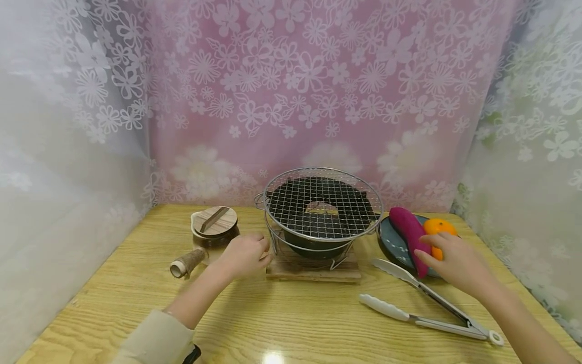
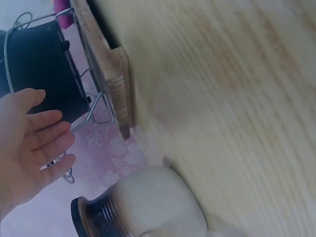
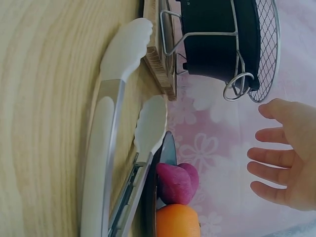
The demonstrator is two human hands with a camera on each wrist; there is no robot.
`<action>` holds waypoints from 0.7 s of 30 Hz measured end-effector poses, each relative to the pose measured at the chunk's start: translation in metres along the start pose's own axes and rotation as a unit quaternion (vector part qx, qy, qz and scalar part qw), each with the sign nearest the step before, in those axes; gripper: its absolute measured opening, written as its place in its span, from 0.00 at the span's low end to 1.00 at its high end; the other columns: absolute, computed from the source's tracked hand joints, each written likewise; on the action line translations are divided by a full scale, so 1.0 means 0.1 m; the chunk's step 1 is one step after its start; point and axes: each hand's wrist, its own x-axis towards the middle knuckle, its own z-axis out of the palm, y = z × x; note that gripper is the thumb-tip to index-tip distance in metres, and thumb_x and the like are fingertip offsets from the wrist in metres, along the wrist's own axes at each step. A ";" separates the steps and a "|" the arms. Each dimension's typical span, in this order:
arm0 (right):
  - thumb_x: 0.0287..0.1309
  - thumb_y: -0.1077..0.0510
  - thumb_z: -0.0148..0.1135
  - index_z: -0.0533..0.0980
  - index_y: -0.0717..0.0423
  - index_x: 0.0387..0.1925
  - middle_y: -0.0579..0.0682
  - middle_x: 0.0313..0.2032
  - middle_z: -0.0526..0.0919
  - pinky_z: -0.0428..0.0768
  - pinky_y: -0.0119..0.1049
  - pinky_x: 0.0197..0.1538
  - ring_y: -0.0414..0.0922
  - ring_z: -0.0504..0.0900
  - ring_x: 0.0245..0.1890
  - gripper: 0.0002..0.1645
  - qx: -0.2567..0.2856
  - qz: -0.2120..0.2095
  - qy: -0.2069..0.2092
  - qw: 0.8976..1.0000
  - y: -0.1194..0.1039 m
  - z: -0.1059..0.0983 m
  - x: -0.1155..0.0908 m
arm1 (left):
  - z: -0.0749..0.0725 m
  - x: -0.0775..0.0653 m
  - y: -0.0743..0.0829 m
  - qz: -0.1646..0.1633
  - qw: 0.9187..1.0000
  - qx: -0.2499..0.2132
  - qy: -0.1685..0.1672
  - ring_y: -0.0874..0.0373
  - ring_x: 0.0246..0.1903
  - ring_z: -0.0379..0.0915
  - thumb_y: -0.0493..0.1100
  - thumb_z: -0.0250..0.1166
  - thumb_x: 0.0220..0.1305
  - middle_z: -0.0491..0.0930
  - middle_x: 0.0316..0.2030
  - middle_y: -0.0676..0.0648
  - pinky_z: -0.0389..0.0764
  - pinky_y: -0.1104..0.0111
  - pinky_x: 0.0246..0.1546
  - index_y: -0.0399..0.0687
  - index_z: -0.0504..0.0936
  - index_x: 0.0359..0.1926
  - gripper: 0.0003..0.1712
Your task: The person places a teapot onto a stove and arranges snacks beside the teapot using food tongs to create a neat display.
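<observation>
The right hand (image 3: 291,160) has parted fingers, its thumb near the wire mesh (image 3: 269,44). Past its fingertips lie tongs (image 3: 101,138), a purple sweet potato (image 3: 177,183) and an orange (image 3: 177,220).

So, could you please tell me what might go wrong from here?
The orange is round, so a nudge from the right grip might roll it off the plate. The spread tongs lie close to the right forearm, which could catch them. The pot's handle juts out near the left forearm, so a careless sweep might knock the lidded pot.
</observation>
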 end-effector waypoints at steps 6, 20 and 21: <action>0.55 0.47 0.64 0.78 0.62 0.43 0.60 0.41 0.80 0.72 0.57 0.43 0.60 0.75 0.42 0.22 -0.002 -0.002 -0.017 1.000 -0.04 0.06 -0.04 | 0.11 0.00 0.06 0.011 0.999 -0.010 -0.041 0.52 0.32 0.72 0.50 0.61 0.58 0.71 0.27 0.51 0.72 0.58 0.34 0.49 0.74 0.26 0.11; 0.51 0.50 0.66 0.80 0.55 0.41 0.48 0.37 0.79 0.77 0.47 0.37 0.49 0.77 0.38 0.18 -0.022 -0.064 -0.036 0.997 -0.39 0.39 0.00 | 0.17 -0.12 0.08 0.001 0.999 0.006 -0.037 0.53 0.32 0.71 0.53 0.61 0.59 0.71 0.25 0.52 0.69 0.62 0.31 0.50 0.76 0.27 0.13; 0.51 0.50 0.66 0.80 0.55 0.41 0.48 0.37 0.79 0.78 0.46 0.37 0.49 0.78 0.38 0.18 -0.021 -0.069 -0.038 0.997 -0.42 0.41 0.01 | 0.16 -0.13 0.08 0.000 0.999 0.007 -0.034 0.53 0.32 0.71 0.53 0.61 0.59 0.71 0.25 0.52 0.69 0.61 0.31 0.49 0.76 0.27 0.14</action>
